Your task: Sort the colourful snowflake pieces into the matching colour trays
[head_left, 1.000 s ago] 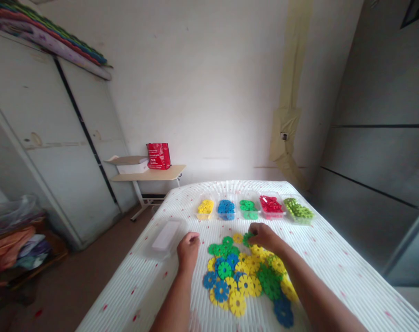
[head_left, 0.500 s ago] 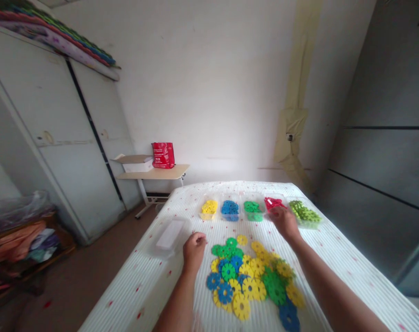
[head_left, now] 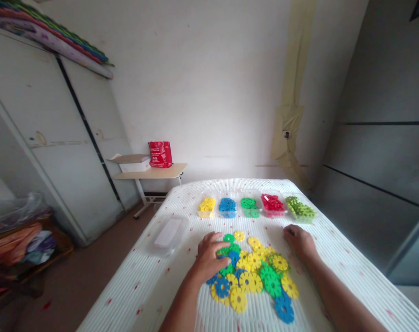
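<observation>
A loose pile of notched, flower-shaped plastic discs lies before me, with yellow discs (head_left: 246, 280), green discs (head_left: 272, 282) and blue discs (head_left: 284, 308) mixed together. Over the pile's left edge reaches my left hand (head_left: 211, 254), open, its fingers apart beside some green discs. My right hand (head_left: 301, 243) rests right of the pile with fingers curled closed; a small dark spot shows at the fingertips, too small to name. Behind the pile stand clear containers of yellow pieces (head_left: 207, 204), blue pieces (head_left: 227, 207), green pieces (head_left: 250, 206), red pieces (head_left: 273, 203) and lime-green pieces (head_left: 300, 207).
A clear plastic lid or tray (head_left: 170, 235) with a pale rectangle lies at the left of the white ribbed tablecloth (head_left: 154, 281). Farther back, a small table (head_left: 161, 173) holds a red bag (head_left: 160, 154) and a white box (head_left: 135, 164).
My right hand has drawn back from the red pieces' container to the table right of the pile. My left hand has moved right and opened over the discs.
</observation>
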Demonstrator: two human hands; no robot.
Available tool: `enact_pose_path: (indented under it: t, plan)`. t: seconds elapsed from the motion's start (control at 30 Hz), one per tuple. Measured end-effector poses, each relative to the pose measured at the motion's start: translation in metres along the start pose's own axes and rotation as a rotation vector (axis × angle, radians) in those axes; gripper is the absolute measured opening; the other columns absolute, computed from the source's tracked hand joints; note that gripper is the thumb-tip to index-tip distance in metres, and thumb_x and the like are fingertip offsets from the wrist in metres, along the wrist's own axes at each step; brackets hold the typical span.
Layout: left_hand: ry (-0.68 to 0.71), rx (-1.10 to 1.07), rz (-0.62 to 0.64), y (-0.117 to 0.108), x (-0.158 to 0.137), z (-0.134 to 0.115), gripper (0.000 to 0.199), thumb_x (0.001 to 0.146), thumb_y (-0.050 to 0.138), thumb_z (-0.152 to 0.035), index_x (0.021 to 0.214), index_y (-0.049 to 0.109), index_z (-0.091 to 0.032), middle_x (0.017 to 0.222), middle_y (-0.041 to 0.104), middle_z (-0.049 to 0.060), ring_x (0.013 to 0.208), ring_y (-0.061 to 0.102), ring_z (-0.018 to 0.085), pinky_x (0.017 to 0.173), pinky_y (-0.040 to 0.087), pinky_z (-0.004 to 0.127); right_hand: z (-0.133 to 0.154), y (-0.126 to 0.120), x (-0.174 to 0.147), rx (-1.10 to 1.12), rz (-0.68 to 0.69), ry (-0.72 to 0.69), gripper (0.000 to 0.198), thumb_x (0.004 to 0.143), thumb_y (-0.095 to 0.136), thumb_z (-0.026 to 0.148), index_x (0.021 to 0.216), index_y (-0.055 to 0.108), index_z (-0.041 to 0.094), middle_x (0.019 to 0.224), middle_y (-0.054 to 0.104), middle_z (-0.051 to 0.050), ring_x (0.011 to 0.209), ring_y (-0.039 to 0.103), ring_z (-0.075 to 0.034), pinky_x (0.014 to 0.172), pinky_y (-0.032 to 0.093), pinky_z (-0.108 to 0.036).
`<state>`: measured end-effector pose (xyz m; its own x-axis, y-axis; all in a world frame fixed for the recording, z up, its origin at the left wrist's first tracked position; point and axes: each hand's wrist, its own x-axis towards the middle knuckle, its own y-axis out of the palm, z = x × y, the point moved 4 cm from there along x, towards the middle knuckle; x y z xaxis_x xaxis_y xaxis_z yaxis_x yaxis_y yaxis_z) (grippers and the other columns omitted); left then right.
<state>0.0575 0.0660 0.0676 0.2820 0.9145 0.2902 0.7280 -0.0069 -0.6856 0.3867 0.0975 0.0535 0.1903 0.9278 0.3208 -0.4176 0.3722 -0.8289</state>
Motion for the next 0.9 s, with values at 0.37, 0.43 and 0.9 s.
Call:
enact_pose_path:
  t: [0.37, 0.43, 0.9]
  plan:
    - [0.015, 0.041, -0.025, 0.022, 0.004, -0.013, 0.026, 0.055, 0.064, -0.013, 0.077, 0.067, -0.025, 0.118, 0.058, 0.003, 0.119, 0.042, 0.027, 0.102, 0.025, 0.044, -0.004, 0.006, -0.001, -0.026, -0.018, -0.029, 0.022, 0.076, 0.044, 0.026, 0.078, 0.065, 0.018, 0.086, 0.067, -0.006, 0.074, 0.061, -0.017, 0.064, 0.040, -0.023]
    - [0.006, -0.125, -0.080, 0.014, 0.006, -0.010, 0.017, 0.055, 0.061, -0.011, 0.069, 0.065, -0.020, 0.108, 0.062, 0.006, 0.110, 0.049, 0.024, 0.098, 0.031, 0.038, -0.003, 0.005, -0.001, -0.016, -0.023, -0.027, 0.022, 0.075, 0.045, 0.026, 0.078, 0.066, 0.019, 0.085, 0.067, -0.006, 0.074, 0.061, -0.017, 0.065, 0.041, -0.023]
    - [-0.385, -0.541, 0.081, -0.013, -0.007, 0.044, 0.019, 0.056, 0.060, -0.028, 0.069, 0.060, -0.014, 0.050, 0.052, -0.005, 0.039, 0.042, 0.007, 0.041, 0.028, 0.020, -0.006, 0.007, 0.000, -0.017, -0.011, -0.031, 0.022, 0.076, 0.045, 0.025, 0.078, 0.065, 0.018, 0.087, 0.067, -0.007, 0.075, 0.061, -0.017, 0.066, 0.042, -0.023]
